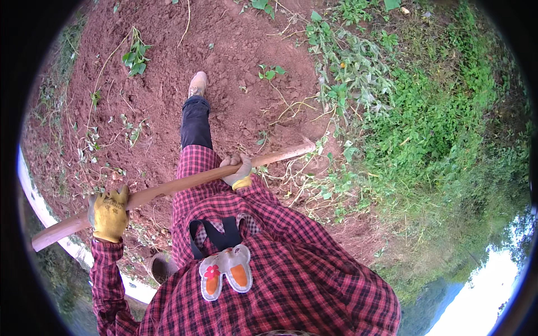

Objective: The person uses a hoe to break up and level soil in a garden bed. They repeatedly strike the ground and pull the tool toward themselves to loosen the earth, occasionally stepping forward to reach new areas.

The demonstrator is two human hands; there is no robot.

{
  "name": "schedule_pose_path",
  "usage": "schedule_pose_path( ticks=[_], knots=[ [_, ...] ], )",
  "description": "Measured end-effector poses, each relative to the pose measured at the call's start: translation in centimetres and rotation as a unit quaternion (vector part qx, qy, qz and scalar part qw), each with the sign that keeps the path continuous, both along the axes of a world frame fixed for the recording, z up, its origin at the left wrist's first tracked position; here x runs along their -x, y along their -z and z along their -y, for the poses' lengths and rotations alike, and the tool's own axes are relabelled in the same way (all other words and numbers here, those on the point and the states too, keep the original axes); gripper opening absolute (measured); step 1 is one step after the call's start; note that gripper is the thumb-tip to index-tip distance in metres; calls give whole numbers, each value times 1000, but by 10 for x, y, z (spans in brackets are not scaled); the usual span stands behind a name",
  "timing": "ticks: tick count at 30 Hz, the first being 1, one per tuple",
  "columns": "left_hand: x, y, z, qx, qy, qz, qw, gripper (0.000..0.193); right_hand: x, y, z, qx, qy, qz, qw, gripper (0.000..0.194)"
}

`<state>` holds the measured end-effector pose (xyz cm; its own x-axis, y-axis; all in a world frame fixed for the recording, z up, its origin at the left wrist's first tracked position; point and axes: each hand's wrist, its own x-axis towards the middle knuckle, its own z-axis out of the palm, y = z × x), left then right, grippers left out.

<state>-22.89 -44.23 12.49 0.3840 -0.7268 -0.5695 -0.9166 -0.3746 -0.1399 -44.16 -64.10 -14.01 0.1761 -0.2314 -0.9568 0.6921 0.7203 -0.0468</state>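
Observation:
A long wooden hoe handle [180,183] runs slantwise across my body, its far end at the right over the red soil. My left hand [110,213], in a yellow work glove, is closed round the handle near its left end. Further along, my right hand [239,170], in a glove with a yellow cuff, grips the handle from below. At the handle's right end a soil-coloured blade [290,136] seems to lie against the ground; its edges are hard to make out.
Cut vines [300,178] and roots lie right of my leg. A leafy sprig [136,56] lies on the red soil [235,54]. Dense green weeds [424,113] border the right side. My shoe [197,84] stands on the soil. A round dark object [163,268] is beside me at lower left.

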Motion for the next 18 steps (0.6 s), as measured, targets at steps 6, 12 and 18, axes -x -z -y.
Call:
schedule_pose_path(
  ticks=[6,12,18],
  knots=[
    [-2,69,-9,-63,-56,-73,994,39,50,4,15,9,-49,-32,998,16],
    [15,133,101,75,29,-111,991,31,119,-24,120,64,72,-74,993,22],
    [67,150,170,257,145,-97,951,24,180,-13,205,183,111,-77,974,24]
  ],
)
